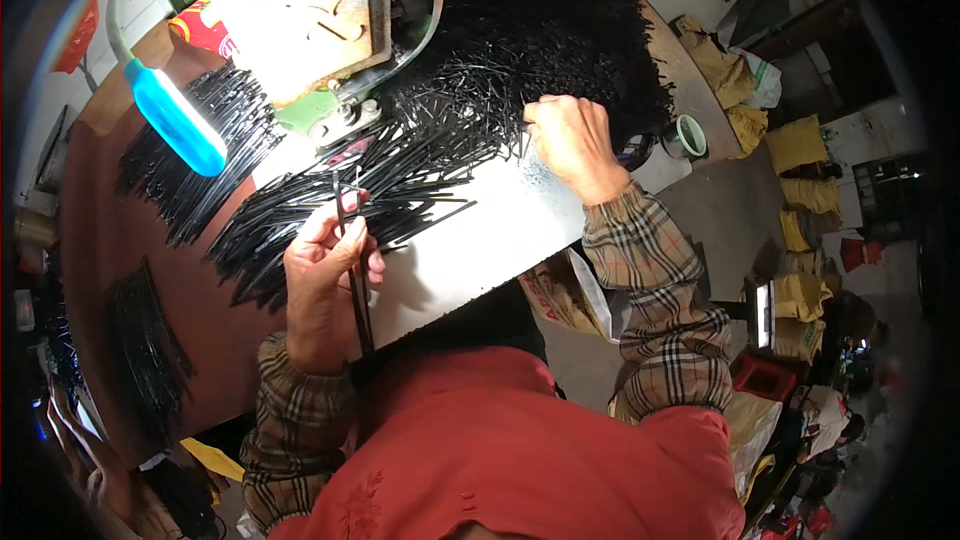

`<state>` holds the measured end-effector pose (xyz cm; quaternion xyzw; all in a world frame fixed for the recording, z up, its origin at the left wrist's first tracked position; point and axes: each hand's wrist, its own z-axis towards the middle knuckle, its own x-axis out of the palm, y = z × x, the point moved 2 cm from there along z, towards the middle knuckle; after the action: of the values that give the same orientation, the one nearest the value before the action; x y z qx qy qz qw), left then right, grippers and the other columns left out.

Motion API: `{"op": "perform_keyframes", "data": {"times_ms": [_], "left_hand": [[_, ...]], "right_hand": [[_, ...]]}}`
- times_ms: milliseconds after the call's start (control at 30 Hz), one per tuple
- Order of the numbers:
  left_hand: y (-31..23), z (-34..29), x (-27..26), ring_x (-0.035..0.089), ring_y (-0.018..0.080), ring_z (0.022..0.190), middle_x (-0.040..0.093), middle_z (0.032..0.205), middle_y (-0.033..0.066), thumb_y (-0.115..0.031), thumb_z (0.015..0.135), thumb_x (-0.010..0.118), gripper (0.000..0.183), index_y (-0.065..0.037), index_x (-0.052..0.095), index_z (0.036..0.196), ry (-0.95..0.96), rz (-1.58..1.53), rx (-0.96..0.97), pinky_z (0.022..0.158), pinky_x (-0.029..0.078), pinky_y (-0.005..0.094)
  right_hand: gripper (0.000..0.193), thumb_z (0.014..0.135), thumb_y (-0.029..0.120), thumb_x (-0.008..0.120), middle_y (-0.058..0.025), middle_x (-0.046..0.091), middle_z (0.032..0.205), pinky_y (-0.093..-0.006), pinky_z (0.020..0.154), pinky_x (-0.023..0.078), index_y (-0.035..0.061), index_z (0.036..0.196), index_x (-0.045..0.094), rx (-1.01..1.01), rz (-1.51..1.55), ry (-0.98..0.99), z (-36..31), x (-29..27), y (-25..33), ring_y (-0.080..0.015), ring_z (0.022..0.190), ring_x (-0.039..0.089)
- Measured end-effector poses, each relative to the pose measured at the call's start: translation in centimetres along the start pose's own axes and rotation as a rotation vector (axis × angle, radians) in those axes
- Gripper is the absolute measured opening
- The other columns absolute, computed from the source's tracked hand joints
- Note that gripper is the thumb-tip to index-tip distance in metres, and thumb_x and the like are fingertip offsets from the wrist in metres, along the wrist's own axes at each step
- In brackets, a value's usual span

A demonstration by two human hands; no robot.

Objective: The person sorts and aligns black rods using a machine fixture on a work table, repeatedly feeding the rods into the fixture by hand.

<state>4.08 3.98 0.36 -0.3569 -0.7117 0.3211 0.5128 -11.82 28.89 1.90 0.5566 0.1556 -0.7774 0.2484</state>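
Note:
My left hand (325, 280) pinches a long, thin black strip (359, 302) between thumb and fingers. The strip stands nearly upright in the picture, its upper end just under the head of a green and pale bench machine (340, 120). Over at the right, my right hand (578, 145) has its fingers closed at the edge of a big heap of black strips (560, 30); what they grip, if anything, is hidden. A looser spread of black strips (280, 225) lies beside and behind my left hand.
A blue-headed lamp (180, 120) lights the machine. More strips lie in a bundle (205, 145) at the left and a smaller bundle (148, 350) near the table's left edge. A green cup (685, 137) stands right of my right hand. Yellow sacks (800, 195) line the floor farther right.

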Motion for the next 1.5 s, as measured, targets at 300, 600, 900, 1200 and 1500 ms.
{"op": "perform_keyframes", "data": {"times_ms": [300, 600, 900, 1200, 1500], "left_hand": [[0.0, 0.4, -0.4, 0.055, 0.0105, 0.061, 0.055, 0.078, 0.0032, -0.011, 0.09, 0.058, 0.036, 0.0, 0.051, 0.124, -0.008, 0.066, -0.03, 0.049, 0.046, 0.0218], [0.4, 0.5, 0.3, 0.054, 0.0096, 0.061, 0.055, 0.077, 0.0024, -0.009, 0.088, 0.06, 0.034, 0.0, 0.054, 0.12, -0.025, 0.087, -0.018, 0.052, 0.044, 0.0198], [1.1, 0.8, 0.5, 0.054, 0.0096, 0.06, 0.056, 0.076, 0.0017, -0.01, 0.09, 0.06, 0.03, -0.001, 0.056, 0.117, -0.025, 0.095, -0.028, 0.053, 0.043, 0.0212], [0.0, 0.7, 0.4, 0.056, 0.0109, 0.061, 0.056, 0.078, 0.0035, -0.01, 0.089, 0.062, 0.037, 0.001, 0.053, 0.123, -0.03, 0.131, 0.049, 0.052, 0.047, 0.0208], [-1.1, 2.1, 0.6, 0.059, 0.0125, 0.062, 0.06, 0.081, 0.0062, -0.001, 0.086, 0.06, 0.035, 0.005, 0.054, 0.121, -0.002, 0.099, 0.131, 0.052, 0.048, 0.0214]], "right_hand": [[0.004, 0.071, 0.007, 0.066, -0.0064, 0.054, 0.069, -0.038, 0.059, 0.048, 0.0044, 0.071, 0.064, -0.184, 0.109, -0.032, -0.1, -1.1, 1.9, -0.025, 0.072, 0.057], [0.011, 0.074, 0.013, 0.068, -0.0113, 0.064, 0.07, -0.0378, 0.061, 0.051, 0.0041, 0.081, 0.068, -0.395, 0.281, 0.045, 2.7, -2.3, 3.8, -0.0287, 0.065, 0.064], [0.021, 0.08, 0.006, 0.069, -0.0156, 0.067, 0.07, -0.0239, 0.047, 0.055, -0.0079, 0.095, 0.065, -0.01, 0.781, 0.486, 3.3, -1.7, 3.2, -0.0149, 0.053, 0.066], [0.018, 0.08, 0.017, 0.069, -0.0134, 0.064, 0.08, -0.0351, 0.055, 0.051, 0.0026, 0.089, 0.066, -0.326, 0.314, -0.147, 3.4, -6.4, 5.9, -0.0281, 0.058, 0.062], [0.014, 0.086, 0.009, 0.063, -0.0087, 0.064, 0.068, -0.0287, 0.05, 0.046, -0.0021, 0.094, 0.065, -0.011, 1.215, 0.062, 1.1, 0.4, 11.8, -0.0126, 0.057, 0.062]]}}
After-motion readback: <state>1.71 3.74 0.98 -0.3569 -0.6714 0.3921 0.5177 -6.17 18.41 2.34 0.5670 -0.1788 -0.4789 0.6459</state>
